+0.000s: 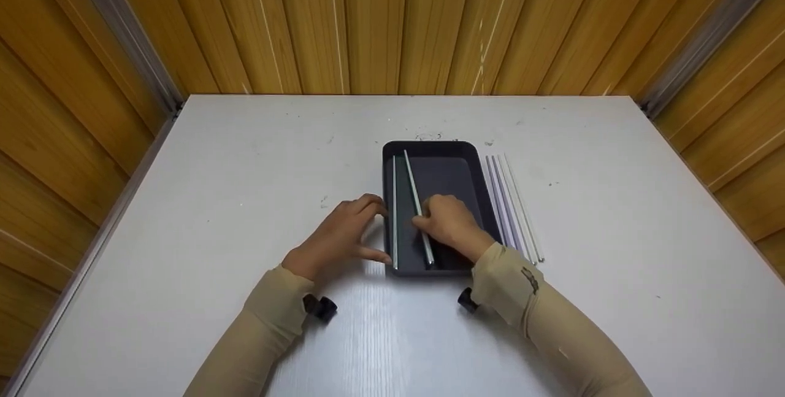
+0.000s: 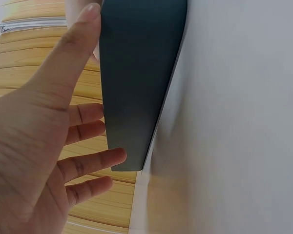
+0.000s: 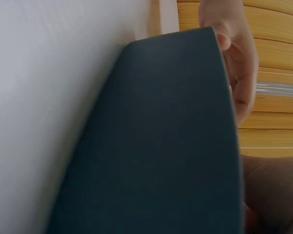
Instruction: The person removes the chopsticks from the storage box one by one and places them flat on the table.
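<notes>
A dark, shallow rectangular tray (image 1: pixel 451 179) lies on the table with its long sides pointing away from me. My right hand (image 1: pixel 452 222) reaches over the tray and pinches a thin silvery stick (image 1: pixel 411 179), which slants inside it. Along the tray's left wall lies a second silvery stick (image 1: pixel 395 213). At that left side is my left hand (image 1: pixel 343 228), thumb and fingers spread. In the left wrist view, the thumb and fingertips of that hand (image 2: pixel 34 141) are at the tray's outer wall (image 2: pixel 136 87). The right wrist view shows mostly the tray's side (image 3: pixel 161 122); the held stick is hidden there.
Several thin lilac and whitish sticks (image 1: pixel 504 200) lie side by side on the table, close to the tray's right edge. The white table (image 1: pixel 184 213) is bordered by wood-patterned panels (image 1: pixel 374 23) at the back and sides.
</notes>
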Demonstrator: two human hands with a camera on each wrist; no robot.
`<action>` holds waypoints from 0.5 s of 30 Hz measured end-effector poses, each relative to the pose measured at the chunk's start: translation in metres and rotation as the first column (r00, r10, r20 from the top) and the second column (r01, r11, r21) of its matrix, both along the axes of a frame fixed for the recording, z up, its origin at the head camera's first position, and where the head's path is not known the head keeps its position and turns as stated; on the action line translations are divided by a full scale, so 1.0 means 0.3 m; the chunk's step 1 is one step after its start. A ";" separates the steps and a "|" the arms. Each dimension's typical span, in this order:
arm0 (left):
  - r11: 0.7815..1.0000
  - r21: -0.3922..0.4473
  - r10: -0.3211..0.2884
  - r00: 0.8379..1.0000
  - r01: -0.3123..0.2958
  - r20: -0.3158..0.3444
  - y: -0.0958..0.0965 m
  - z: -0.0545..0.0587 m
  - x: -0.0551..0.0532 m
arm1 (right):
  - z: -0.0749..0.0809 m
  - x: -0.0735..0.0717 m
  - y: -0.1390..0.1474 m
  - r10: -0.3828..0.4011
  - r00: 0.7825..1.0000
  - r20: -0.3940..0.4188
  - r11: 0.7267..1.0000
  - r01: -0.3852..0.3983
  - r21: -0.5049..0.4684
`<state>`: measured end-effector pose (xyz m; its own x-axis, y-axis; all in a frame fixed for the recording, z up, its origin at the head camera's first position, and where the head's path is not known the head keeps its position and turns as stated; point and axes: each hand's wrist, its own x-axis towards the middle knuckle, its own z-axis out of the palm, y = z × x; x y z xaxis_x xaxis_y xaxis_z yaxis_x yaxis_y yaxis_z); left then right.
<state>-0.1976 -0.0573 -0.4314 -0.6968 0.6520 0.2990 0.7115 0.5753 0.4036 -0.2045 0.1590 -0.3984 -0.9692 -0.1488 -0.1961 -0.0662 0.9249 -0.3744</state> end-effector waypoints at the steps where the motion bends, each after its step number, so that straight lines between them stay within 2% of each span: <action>1: 1.000 -0.003 0.003 1.000 -0.003 0.003 -0.001 0.001 0.000 | 0.004 0.001 0.008 0.004 1.000 -0.008 1.000 -0.004 -0.001; 9: 1.000 -0.009 0.022 0.999 -0.022 0.031 -0.006 -0.006 0.003 | 0.020 0.000 0.070 0.032 0.998 -0.059 0.999 -0.032 -0.002; 15: 1.000 -0.015 0.011 1.000 -0.011 0.020 -0.002 -0.004 0.003 | 0.023 0.005 0.124 0.031 0.996 -0.084 0.999 -0.032 -0.012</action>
